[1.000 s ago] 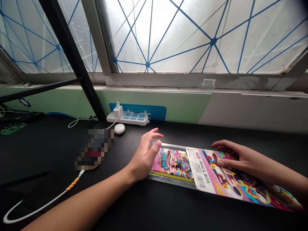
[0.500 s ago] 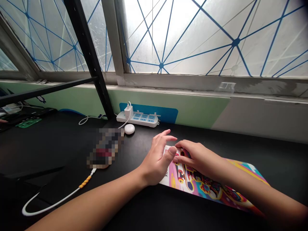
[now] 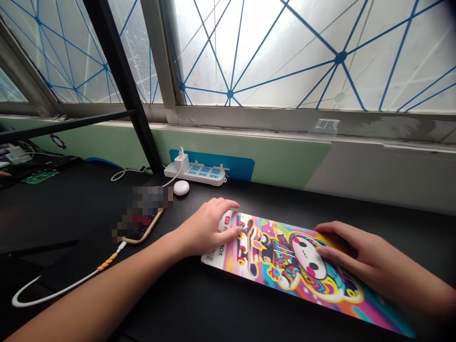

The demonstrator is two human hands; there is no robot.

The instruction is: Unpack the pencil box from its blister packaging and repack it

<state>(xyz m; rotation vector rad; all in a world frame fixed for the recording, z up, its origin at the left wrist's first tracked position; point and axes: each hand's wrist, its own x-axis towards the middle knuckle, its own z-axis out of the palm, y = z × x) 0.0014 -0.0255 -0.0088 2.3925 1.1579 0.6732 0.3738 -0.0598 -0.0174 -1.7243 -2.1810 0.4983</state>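
Observation:
A long, flat, brightly printed box (image 3: 274,266) lies slantwise on the black desk, with a cartoon figure in a hood and a skateboard on its face. Its white left end carries a barcode and lettering that ends in "BOX". My left hand (image 3: 210,225) grips that end, the thumb on top and the fingers over the far edge. Farther right, my right hand (image 3: 359,251) has its thumb on the printed face beside the cartoon head and its fingers along the far edge. The right end of the box is blurred.
To the left, a partly pixelated phone (image 3: 142,228) is plugged into a white cable (image 3: 64,295). Behind it are a round white case (image 3: 181,188) and a power strip (image 3: 201,174) with a charger. A black metal post (image 3: 121,80) rises at the back left, before the windows.
My hands have drawn apart. My right hand has slid rightward along the box, uncovering the cartoon figure, and my left hand has closed on the white end. The view has shifted slightly.

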